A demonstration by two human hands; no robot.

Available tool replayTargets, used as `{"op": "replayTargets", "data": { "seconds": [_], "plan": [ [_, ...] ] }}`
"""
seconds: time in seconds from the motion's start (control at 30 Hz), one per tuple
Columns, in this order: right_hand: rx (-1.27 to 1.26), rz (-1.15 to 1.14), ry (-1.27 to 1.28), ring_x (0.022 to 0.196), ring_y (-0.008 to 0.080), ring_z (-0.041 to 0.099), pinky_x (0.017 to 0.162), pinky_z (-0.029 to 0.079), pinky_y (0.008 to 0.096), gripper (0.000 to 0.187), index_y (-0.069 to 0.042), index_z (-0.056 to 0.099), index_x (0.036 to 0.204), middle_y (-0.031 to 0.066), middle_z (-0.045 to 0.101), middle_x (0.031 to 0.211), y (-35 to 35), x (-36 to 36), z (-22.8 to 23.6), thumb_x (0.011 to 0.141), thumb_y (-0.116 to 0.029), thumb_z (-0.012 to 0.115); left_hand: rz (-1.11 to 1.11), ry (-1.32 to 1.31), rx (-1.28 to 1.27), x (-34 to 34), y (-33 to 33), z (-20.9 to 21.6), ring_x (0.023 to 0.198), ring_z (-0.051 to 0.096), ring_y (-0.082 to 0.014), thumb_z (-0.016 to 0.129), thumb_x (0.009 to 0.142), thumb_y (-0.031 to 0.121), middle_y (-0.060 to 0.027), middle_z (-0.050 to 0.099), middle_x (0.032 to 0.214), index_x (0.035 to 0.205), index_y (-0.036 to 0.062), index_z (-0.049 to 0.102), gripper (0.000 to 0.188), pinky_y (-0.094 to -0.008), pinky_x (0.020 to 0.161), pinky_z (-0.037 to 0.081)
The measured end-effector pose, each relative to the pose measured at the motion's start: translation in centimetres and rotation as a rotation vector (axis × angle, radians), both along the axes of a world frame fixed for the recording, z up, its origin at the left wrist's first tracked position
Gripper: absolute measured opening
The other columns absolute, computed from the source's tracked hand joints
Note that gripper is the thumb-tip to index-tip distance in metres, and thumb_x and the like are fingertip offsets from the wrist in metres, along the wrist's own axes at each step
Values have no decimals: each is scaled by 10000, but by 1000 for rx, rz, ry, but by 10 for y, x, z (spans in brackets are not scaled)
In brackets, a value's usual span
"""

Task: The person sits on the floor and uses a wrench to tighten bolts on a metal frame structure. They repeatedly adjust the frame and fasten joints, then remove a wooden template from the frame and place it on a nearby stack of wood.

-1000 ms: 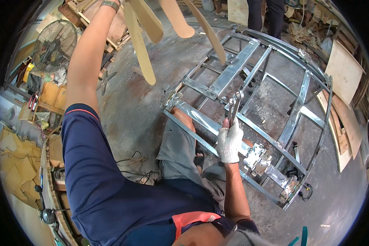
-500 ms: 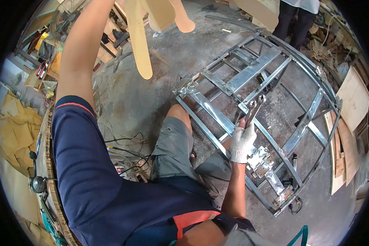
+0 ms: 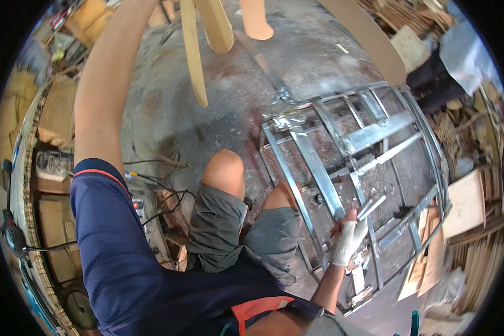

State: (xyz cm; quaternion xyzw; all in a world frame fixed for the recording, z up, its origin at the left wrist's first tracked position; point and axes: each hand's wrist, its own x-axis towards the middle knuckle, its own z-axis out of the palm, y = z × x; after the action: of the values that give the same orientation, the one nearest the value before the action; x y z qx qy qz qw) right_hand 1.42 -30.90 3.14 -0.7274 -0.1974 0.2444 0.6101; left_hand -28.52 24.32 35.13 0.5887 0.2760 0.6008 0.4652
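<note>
My right hand [image 3: 350, 239], in a white glove with bare fingertips, is closed around a pair of metal wrenches [image 3: 373, 206]. Their shiny ends stick up past my thumb, blurred. The hand is over the near side of a welded steel frame [image 3: 313, 165] of square tubes and flat bars, which lies in front of my knees. My left arm [image 3: 103, 95] is raised, and its hand is beyond the top edge. Beside that forearm, flat tan strips with rounded ends [image 3: 193, 61] hang in from the top; what holds them is hidden.
A bystander [image 3: 465, 61] stands at the far right beside the frame. Plywood sheets [image 3: 465, 204] lean at the right. Cables [image 3: 171, 196] run over the floor at my left, near a workbench edge [image 3: 36, 162]. A long tan board [image 3: 375, 42] reaches in at the top right.
The whole view has swung, so the steel frame sits lower and further right. My right hand has lowered with the wrenches, which now point right. My left arm stays raised.
</note>
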Motion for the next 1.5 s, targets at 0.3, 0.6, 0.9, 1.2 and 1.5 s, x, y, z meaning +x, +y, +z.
{"op": "replayTargets", "data": {
  "seconds": [0.3, 0.6, 0.9, 1.2, 1.5],
  "plan": [
    [-363, 39, 104, 357, 107, 417, 331, 422, 326, 539, -130, 435, 673, -26, 398, 493, 24, 3, 1, 1085, -417, 630, -101, -165, -164, -128, 40, -98, 567, 586, -177, 514, 995, 583, -30, 639, 694, 992, 103, 687, 510, -332, 529, 510],
    [-559, 330, -3, 372, 133, 454, 333, 426, 337, 442, -92, 539, 787, -18, 462, 555, 14, 28, -55, 1059, -422, 654, 252, -343, -410, -120, -53, -104, 776, 638, -129, 754, 912, 155, -72, 673, 1090, 1594, 57, 422, 765, -293, 692, 540],
    [-349, 150, 189, 673, 119, 588, 585, 508, 313, 378, -49, 650, 907, 48, 590, 725, 8, 21, -12, 1059, -394, 622, 355, -159, -630, -135, -159, -30, 1030, 687, -162, 793, 834, 58, -99, 666, 1369, 1615, 133, 448, 857, -294, 867, 591],
    [-967, 716, -55, 762, 349, 674, 697, 549, 471, 456, 3, 739, 1062, 192, 692, 819, 67, -110, 282, 990, -434, 633, 363, -104, -581, -164, -173, 148, 1246, 586, -197, 707, 864, -50, -136, 583, 1467, 1611, 39, 426, 803, -342, 1069, 487],
    [-1338, 908, -184, 1107, 445, 714, 951, 560, 516, 482, -136, 753, 1262, 238, 765, 1119, 30, 20, 175, 924, -469, 670, 351, -147, -438, -228, -50, 193, 1387, 545, -259, 855, 801, 82, -157, 563, 1530, 1597, 17, 429, 906, -383, 1158, 427]
  ]
}}
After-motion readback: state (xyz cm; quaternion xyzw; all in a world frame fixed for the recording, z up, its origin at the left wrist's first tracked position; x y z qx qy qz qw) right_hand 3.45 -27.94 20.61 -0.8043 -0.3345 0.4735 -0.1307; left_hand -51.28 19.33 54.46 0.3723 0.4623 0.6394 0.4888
